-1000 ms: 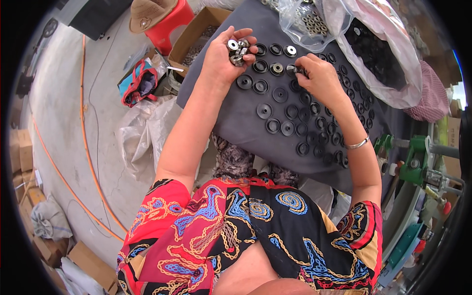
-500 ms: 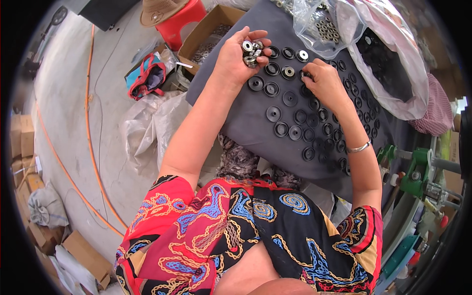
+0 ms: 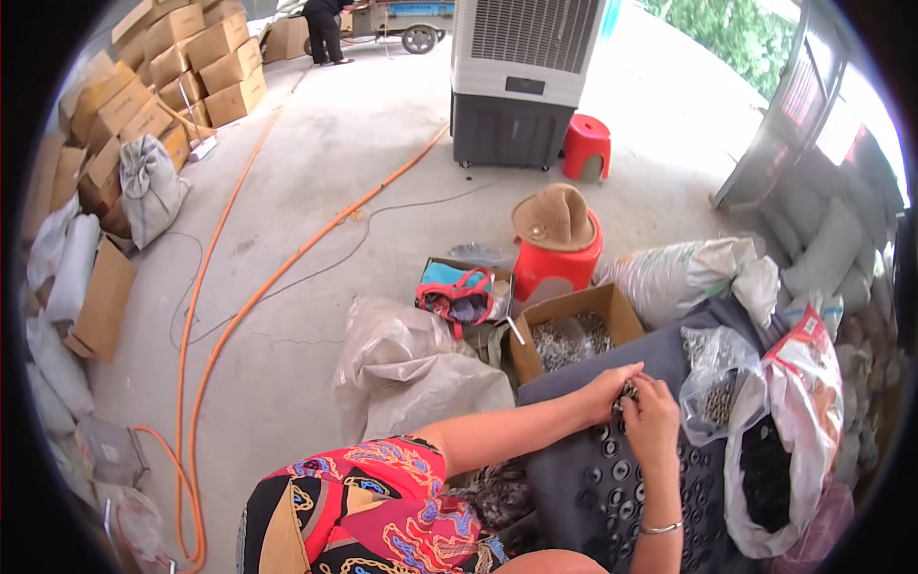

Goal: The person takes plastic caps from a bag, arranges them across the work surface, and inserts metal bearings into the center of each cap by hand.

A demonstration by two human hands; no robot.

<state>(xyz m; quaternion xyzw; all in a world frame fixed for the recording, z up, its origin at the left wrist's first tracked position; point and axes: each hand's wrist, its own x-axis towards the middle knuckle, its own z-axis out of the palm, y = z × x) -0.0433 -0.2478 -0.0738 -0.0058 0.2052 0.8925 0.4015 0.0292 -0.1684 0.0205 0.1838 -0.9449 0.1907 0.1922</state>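
Head view: we have both bare hands together above the near-left part of a dark grey tabletop (image 3: 557, 471). Our left hand (image 3: 606, 390) is cupped, its fingers curled round a cluster of small, round, silver-coloured metal pieces (image 3: 628, 392). Our right hand (image 3: 654, 409) reaches across to the same cluster, its fingers bent in close; we cannot tell whether they have hold of a piece. A thin silver metal bracelet (image 3: 662, 528) sits on the right wrist.

Below the hands, small round black discs (image 3: 622, 471) lie spread over the tabletop, partly hidden by our right forearm. Just beside them, to the right, we note a clear plastic bag (image 3: 708, 354) with more metal pieces in it, and next to that an open white sack (image 3: 808, 478) of black contents.

Beyond our left hand stands an open brown cardboard box (image 3: 626, 323) of small metallic parts. Behind it, a tan woven hat (image 3: 555, 218) rests on a red plastic stool (image 3: 564, 273). Left of the box: a teal-and-red cloth bag (image 3: 457, 298). Further off, on the concrete floor (image 3: 277, 354), an orange hose (image 3: 330, 230) runs toward a grey-and-white air cooler (image 3: 512, 120).
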